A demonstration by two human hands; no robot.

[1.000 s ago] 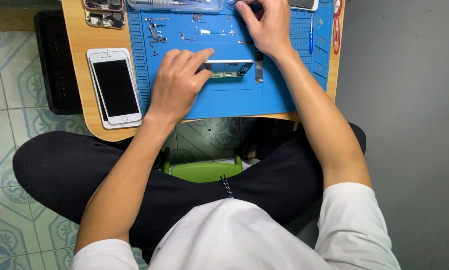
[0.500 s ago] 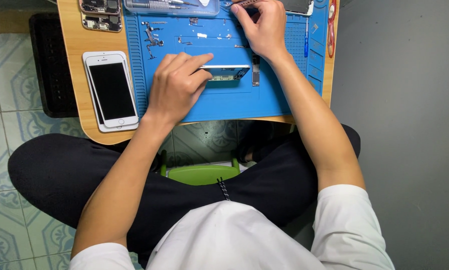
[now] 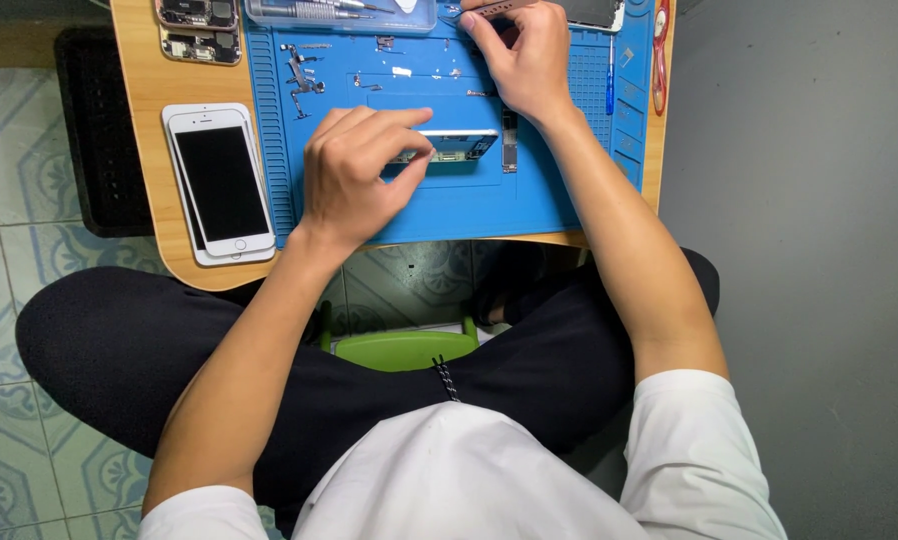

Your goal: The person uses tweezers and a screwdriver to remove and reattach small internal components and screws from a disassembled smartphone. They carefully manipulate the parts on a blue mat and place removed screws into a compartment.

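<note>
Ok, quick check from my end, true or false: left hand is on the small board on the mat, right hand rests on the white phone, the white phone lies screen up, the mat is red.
1. The left hand pinches the small board on the mat. True.
2. The right hand rests on the white phone. False: it is at the mat's far edge, apart from the phone.
3. The white phone lies screen up. True.
4. The mat is red. False: blue.
</note>
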